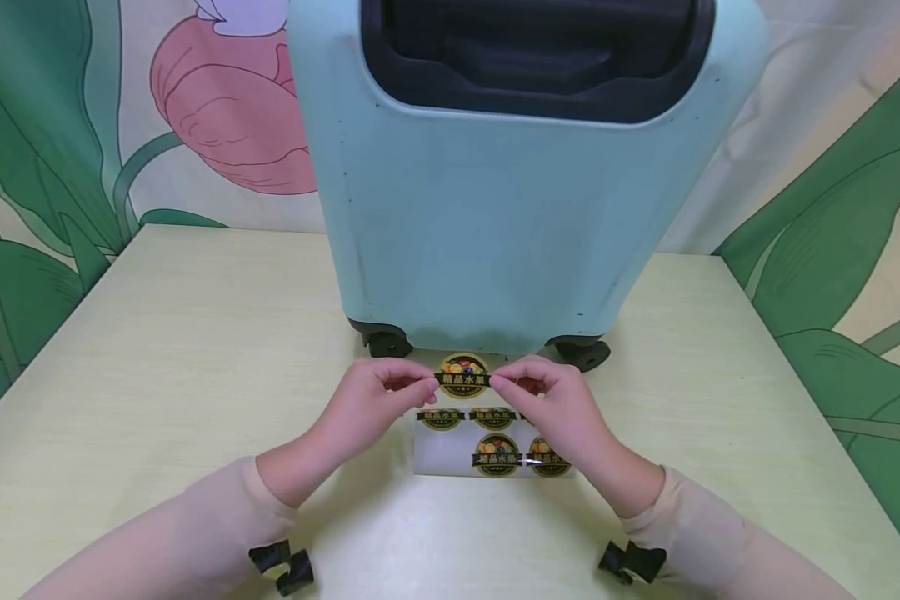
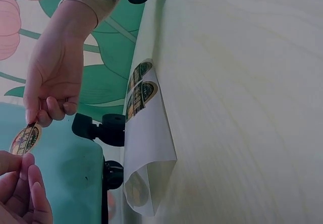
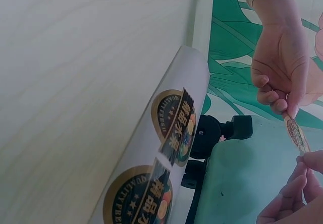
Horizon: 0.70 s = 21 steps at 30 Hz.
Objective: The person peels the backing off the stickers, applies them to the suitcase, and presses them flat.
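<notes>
A round black-and-gold sticker (image 1: 462,377) with a fruit picture and a banner across it is stretched between both hands. My left hand (image 1: 367,400) pinches the banner's left end between thumb and fingertip, and my right hand (image 1: 566,412) pinches its right end. In the left wrist view the sticker (image 2: 26,139) is off the sheet, in front of the suitcase. Below the hands lies a white sticker sheet (image 1: 442,454) with several more such stickers; its edge curls up in the left wrist view. My right hand covers part of the sheet in the head view.
A light-blue suitcase (image 1: 487,225) with a dark handle recess and black wheels (image 1: 387,342) stands upright on the pale wooden table (image 1: 157,375), just beyond the hands. Behind it hangs a cloth (image 1: 232,108) printed with leaves and flowers. Black wrist mounts (image 1: 285,568) sit on both sleeves.
</notes>
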Each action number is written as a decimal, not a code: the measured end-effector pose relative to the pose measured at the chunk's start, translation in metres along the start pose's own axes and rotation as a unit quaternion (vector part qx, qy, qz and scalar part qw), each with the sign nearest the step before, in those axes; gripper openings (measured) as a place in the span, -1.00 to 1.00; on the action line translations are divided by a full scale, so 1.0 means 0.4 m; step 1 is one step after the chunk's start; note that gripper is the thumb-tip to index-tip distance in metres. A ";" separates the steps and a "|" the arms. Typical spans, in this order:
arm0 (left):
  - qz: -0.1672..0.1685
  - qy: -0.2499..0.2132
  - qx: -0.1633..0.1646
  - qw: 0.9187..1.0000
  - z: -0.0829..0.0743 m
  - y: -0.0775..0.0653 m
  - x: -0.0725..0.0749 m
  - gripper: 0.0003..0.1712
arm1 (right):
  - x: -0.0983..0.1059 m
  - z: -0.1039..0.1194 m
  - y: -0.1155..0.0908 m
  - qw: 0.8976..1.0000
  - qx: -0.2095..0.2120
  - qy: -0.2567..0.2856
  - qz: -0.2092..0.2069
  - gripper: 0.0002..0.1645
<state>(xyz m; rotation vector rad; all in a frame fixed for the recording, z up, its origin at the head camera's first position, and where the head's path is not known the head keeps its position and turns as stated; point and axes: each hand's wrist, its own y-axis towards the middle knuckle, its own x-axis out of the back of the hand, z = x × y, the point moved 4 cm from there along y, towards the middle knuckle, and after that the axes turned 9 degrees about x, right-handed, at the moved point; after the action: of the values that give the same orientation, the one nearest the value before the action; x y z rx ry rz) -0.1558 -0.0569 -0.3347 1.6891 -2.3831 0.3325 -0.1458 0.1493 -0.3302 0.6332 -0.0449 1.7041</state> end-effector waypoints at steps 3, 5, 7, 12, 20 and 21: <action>-0.003 0.009 -0.002 1.000 -0.002 0.001 0.003 -0.86 | -0.001 0.002 0.001 1.000 -0.001 0.002 0.000 -0.89; -0.006 0.017 -0.004 1.000 -0.004 0.002 0.005 -0.86 | -0.001 0.004 0.001 1.000 -0.001 0.003 0.000 -0.89; -0.010 0.025 -0.007 1.000 -0.007 0.004 0.008 -0.86 | -0.001 0.006 0.002 1.000 0.001 0.003 0.001 -0.89; -0.017 0.032 -0.016 0.999 -0.011 0.009 0.013 -0.86 | 0.001 0.012 0.006 1.000 0.009 0.002 -0.002 -0.89; -0.040 0.057 -0.039 0.997 -0.028 0.013 0.027 -0.87 | 0.005 0.028 0.016 1.000 0.013 0.010 -0.008 -0.88; -0.042 0.058 -0.041 0.997 -0.031 0.013 0.028 -0.87 | 0.005 0.029 0.017 1.000 0.014 0.009 -0.008 -0.88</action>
<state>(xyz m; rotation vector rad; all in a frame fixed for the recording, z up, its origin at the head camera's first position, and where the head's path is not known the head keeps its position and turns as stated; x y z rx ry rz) -0.1640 -0.0616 -0.3200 1.6786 -2.2055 0.3064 -0.1480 0.1452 -0.3173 0.6366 -0.0032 1.6976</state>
